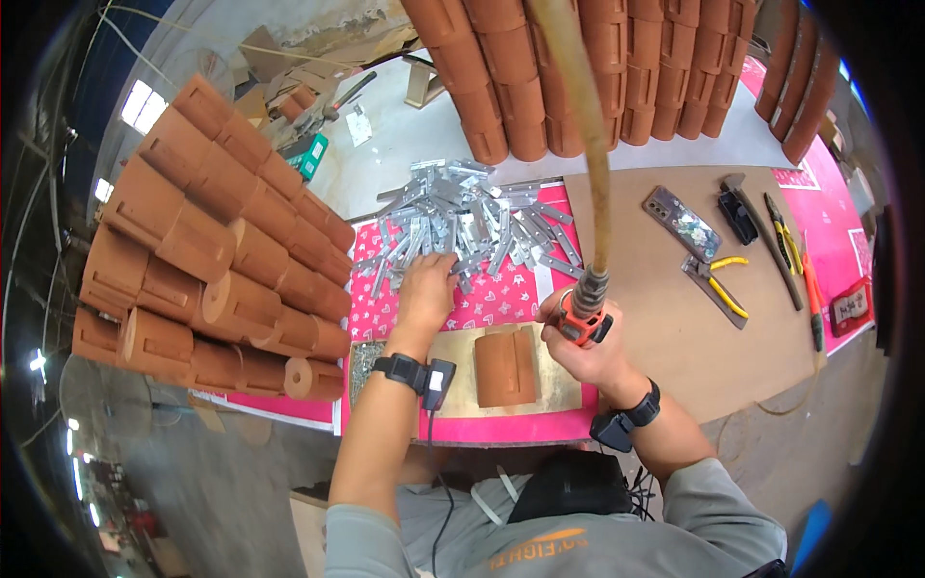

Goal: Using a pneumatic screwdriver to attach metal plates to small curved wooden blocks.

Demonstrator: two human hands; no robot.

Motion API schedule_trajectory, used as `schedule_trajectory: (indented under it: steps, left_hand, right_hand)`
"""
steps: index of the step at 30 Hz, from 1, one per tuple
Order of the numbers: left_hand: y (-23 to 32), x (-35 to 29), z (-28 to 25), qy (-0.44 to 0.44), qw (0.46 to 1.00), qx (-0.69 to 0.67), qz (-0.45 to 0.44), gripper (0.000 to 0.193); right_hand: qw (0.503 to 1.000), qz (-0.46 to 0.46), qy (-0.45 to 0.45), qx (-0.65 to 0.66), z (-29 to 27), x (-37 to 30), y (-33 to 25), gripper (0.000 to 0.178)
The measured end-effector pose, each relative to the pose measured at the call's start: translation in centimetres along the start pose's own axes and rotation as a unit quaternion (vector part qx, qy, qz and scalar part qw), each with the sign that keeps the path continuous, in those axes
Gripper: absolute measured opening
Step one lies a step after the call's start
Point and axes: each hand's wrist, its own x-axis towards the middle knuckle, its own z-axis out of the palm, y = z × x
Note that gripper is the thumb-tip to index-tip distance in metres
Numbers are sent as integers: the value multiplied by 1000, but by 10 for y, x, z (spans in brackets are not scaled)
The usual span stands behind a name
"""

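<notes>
My left hand (428, 289) is at the near edge of a heap of small silvery metal plates (458, 217) with holes. Its fingers are curled closed against a metal plate, and their tips are partly hidden. My right hand (605, 349) grips a red air screwdriver (582, 313), whose tan hose (590, 144) runs up out of view. Between my wrists a short reddish-brown cylinder (496, 371) with a lengthwise groove lies on a yellowish board (453, 385). The screwdriver is to the right of this cylinder, apart from it.
Stacked brown cylinders (183, 231) rise at the left, and more columns (568, 87) stand at the back. Small screws (364, 364) lie left of the board. On brown cardboard (636, 279) at the right are a phone (681, 223), yellow-handled snips (718, 289), a hammer (766, 236) and pliers (792, 236).
</notes>
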Motion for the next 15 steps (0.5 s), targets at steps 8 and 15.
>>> schedule_trajectory:
  steps: [8,15]
  left_hand:
    - [3,-11,9,17,955,-218,-201,34]
    - [80,-32,-38,-30,794,-569,-212,68]
  right_hand:
    - [999,-38,4,-21,0,3,8,25]
    - [999,-48,10,-10,1,6,9,29]
